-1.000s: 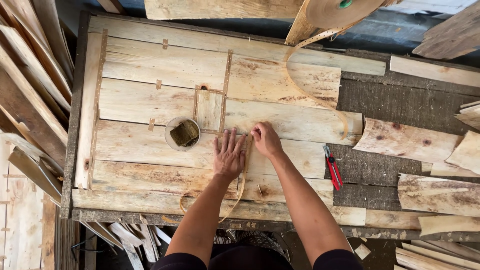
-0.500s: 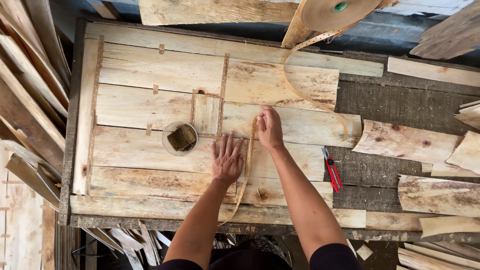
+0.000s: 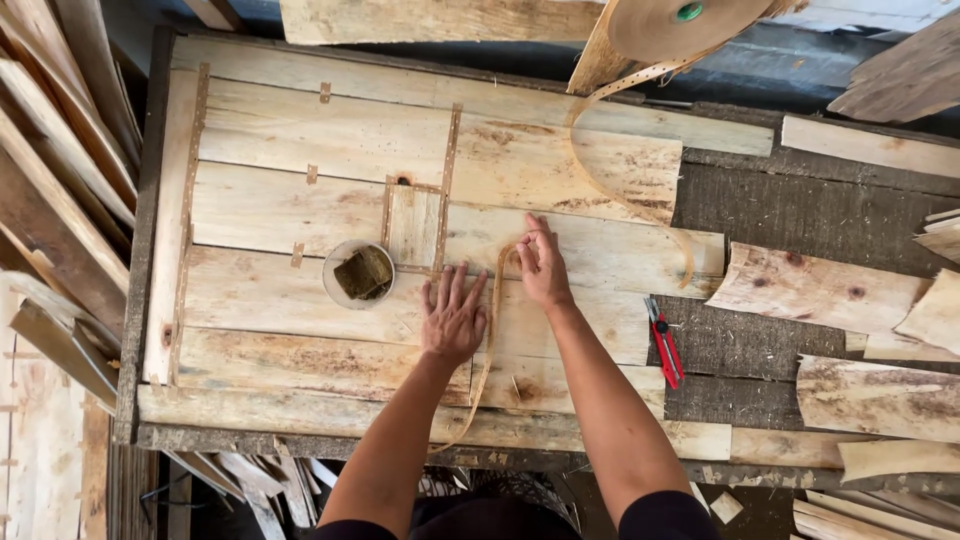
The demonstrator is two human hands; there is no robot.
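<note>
My left hand (image 3: 454, 318) lies flat with fingers spread on the pale veneer sheets (image 3: 300, 200) on the workbench. Just to its right, my right hand (image 3: 541, 264) pinches a thin brown paper tape strip (image 3: 486, 370) against the wood. The strip runs from my right hand down toward the bench's front edge. It also loops up and around to a big tape roll (image 3: 680, 18) at the top. A small round bowl (image 3: 360, 274) with a brownish sponge sits left of my left hand.
A red utility knife (image 3: 665, 342) lies on the dark bench surface right of my right arm. Loose veneer pieces (image 3: 810, 288) are scattered on the right. Long wood strips (image 3: 50, 200) are stacked along the left edge.
Both hands have slid farther up the veneer sheet. My right hand drew the tape strip along the seam, leaving a longer length trailing toward the front edge.
</note>
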